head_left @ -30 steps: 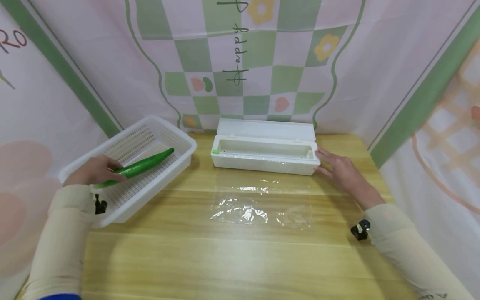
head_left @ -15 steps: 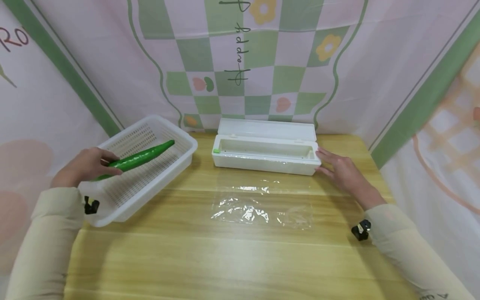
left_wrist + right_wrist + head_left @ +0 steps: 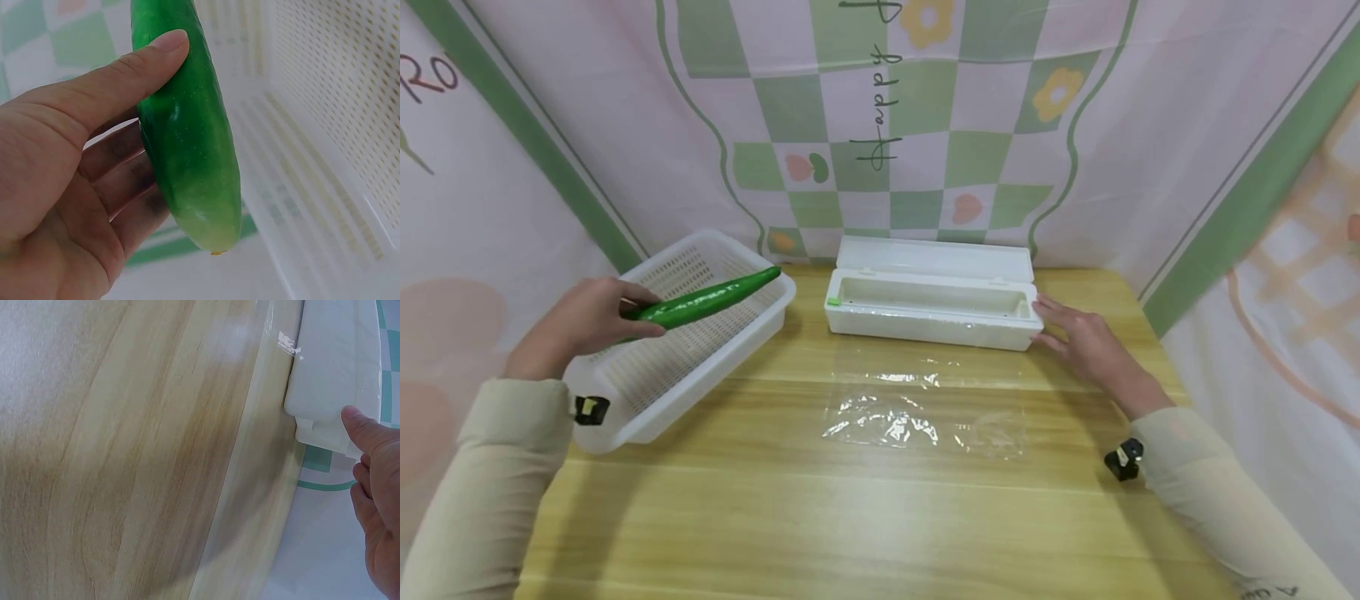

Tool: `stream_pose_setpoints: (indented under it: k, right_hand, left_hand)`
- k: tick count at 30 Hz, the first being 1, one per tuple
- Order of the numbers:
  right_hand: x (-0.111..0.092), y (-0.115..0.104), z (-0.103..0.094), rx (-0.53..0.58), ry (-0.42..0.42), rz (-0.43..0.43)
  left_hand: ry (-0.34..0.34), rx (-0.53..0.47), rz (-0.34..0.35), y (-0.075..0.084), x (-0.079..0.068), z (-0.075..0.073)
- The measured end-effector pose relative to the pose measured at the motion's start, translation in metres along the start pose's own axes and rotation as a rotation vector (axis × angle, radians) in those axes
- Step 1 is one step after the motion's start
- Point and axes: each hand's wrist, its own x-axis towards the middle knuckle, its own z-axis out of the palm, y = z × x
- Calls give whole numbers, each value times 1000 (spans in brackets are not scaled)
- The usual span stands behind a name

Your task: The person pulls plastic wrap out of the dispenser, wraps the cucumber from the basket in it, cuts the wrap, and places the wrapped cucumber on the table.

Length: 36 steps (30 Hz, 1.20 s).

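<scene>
My left hand [image 3: 591, 321] grips a shiny green cucumber [image 3: 707, 302] near its pale end, thumb on one side and fingers on the other. The cucumber is tilted above a white perforated basket [image 3: 681, 400], its dark tip reaching over the far right rim. In the left wrist view, the cucumber's [image 3: 187, 131] blunt end points down. My right hand [image 3: 1090, 354] touches the right end of a long white cling film dispenser [image 3: 932, 327], its lid [image 3: 936, 258] raised. In the right wrist view, the thumb lies against the dispenser [image 3: 331, 369]. Clear film [image 3: 895, 425] spreads in front of it.
A small green slider [image 3: 834, 302] sits at the dispenser's left front edge. The wooden table [image 3: 880, 533] extends toward me. Patterned cloth walls [image 3: 917, 158] stand right behind the basket and dispenser and along both sides.
My left hand has lifted the cucumber from the basket, raising it and shifting its tip to the right. My right hand and the dispenser have stayed in place.
</scene>
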Motion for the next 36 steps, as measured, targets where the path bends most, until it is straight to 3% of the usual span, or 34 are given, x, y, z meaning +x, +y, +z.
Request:
stream_pose_setpoints:
  k: [7, 13, 21, 30, 36]
  right_hand:
    - [-1, 0, 0, 3, 18, -24]
    - [-1, 1, 2, 4, 12, -25]
    - [-1, 2, 2, 11, -1, -12]
    - [-1, 1, 2, 11, 6, -17]
    - [-1, 1, 2, 2, 9, -15]
  left_hand:
    - [37, 55, 104, 30, 4, 0]
    - [28, 9, 154, 61, 8, 7]
    - [13, 19, 224, 96, 18, 22]
    - [2, -4, 330, 120, 32, 45]
    - [-52, -71, 325, 136, 41, 63]
